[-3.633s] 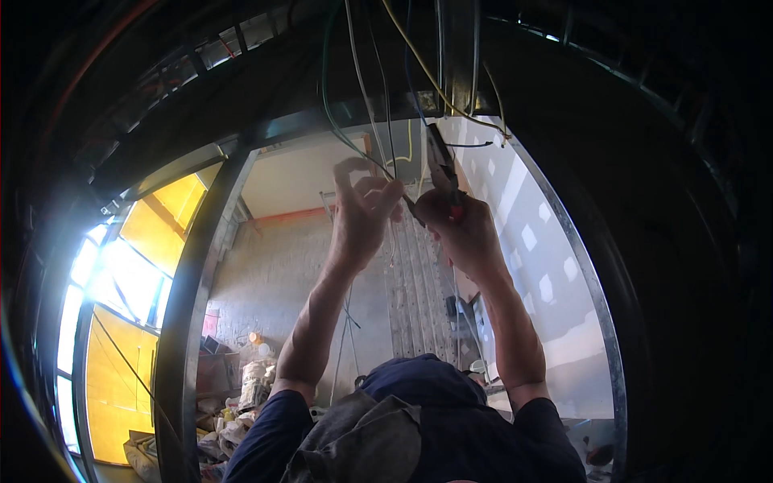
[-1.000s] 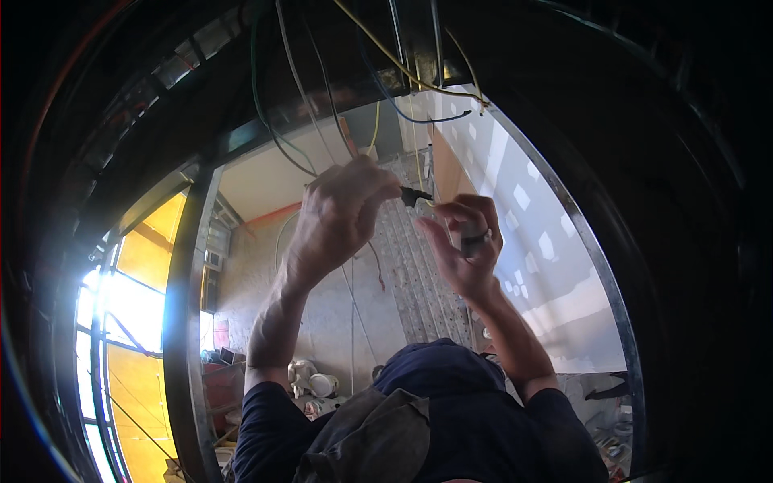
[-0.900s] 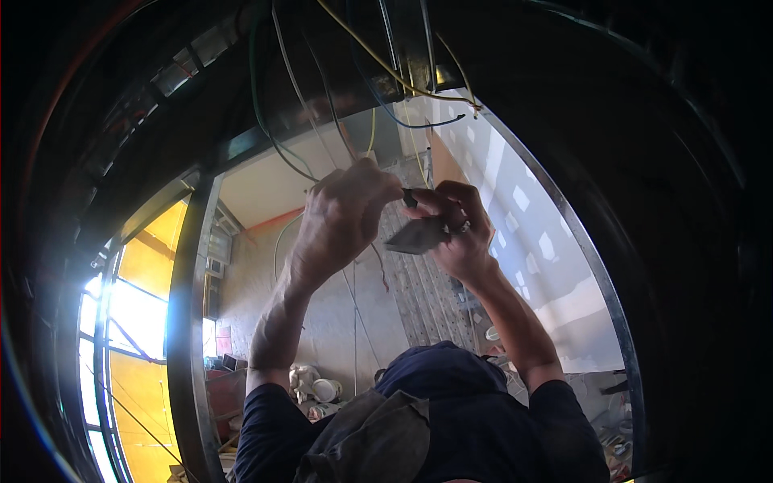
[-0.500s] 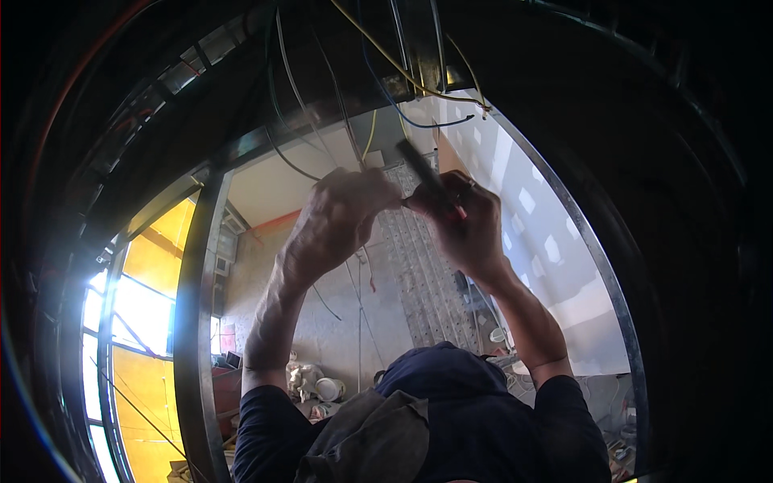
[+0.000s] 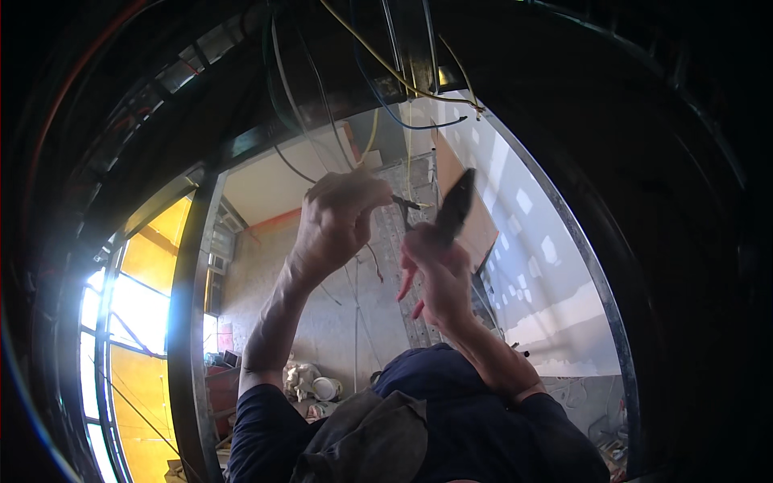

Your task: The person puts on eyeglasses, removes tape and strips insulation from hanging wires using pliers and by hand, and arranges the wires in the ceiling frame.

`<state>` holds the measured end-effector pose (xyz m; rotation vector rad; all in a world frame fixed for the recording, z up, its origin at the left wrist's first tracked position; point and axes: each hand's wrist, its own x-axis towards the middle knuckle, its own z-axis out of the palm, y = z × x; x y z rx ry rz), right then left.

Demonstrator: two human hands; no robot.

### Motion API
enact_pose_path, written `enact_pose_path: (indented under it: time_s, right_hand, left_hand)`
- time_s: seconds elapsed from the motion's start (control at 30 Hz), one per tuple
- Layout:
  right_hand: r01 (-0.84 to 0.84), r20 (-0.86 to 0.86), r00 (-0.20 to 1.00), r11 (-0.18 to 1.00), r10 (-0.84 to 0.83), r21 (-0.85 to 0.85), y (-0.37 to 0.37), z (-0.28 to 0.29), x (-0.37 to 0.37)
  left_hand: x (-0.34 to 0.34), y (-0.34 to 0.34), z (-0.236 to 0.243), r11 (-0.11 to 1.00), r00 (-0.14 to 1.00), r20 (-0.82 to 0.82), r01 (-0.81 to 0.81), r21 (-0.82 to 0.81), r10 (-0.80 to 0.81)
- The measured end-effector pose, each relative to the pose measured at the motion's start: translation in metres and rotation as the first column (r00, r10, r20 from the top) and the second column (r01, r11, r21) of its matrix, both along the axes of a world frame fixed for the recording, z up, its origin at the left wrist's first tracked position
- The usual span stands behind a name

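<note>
My left hand [image 5: 342,213] is raised in the middle, its fingers closed around electrical wires. A dark-wrapped wire end [image 5: 407,203] sticks out to the right of its fingertips, with a pale yellowish tip. To the right and slightly lower, my right hand [image 5: 439,278] grips what look like pliers [image 5: 456,211], with dark jaws pointing up and red handle ends below the fingers. A thin dark strip [image 5: 405,217] spans the small gap between the wire end and my right fingertips; I cannot tell what it is. Both hands are slightly blurred.
Loose yellow [image 5: 378,48] and blue wires [image 5: 415,126] hang from the dark overhead frame. Metal posts [image 5: 196,322] stand left, beside a bright window [image 5: 141,314]. A patched wall board [image 5: 531,241] rises at right. A white bucket [image 5: 326,389] and clutter lie on the floor below.
My right hand has moved down and left, away from the wires, and the pliers have swung from leaning left to leaning right. The wrapped wire end now shows beside my left hand.
</note>
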<state>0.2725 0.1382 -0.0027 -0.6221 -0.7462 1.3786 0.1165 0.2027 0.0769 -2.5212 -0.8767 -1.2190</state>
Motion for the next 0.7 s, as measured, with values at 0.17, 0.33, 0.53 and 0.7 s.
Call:
enact_pose_path:
  time_s: [0.17, 0.33, 0.53, 0.7]
  right_hand:
    - [0.151, 0.266, 0.947, 0.979, -0.183, 0.137, 0.033, 0.022, 0.038]
    - [-0.053, 0.217, 0.974, 0.996, 0.068, -0.077, 0.030, -0.044, 0.015]
    - [0.102, 0.175, 0.976, 0.982, -0.129, 0.158, 0.005, 0.018, 0.044]
    - [0.012, 0.174, 0.985, 0.997, 0.001, -0.073, 0.026, -0.055, 0.014]
  left_hand:
    - [-0.011, 0.000, 0.012, 0.992, 0.978, -0.171, 0.125, 0.006, -0.122]
    - [0.000, 0.013, -0.005, 0.991, 0.995, 0.061, 0.090, -0.102, -0.084]
    - [-0.027, 0.001, 0.007, 1.000, 0.984, -0.176, 0.009, -0.028, -0.014]
    - [-0.027, 0.000, 0.002, 0.969, 0.976, 0.021, 0.219, -0.117, -0.218]
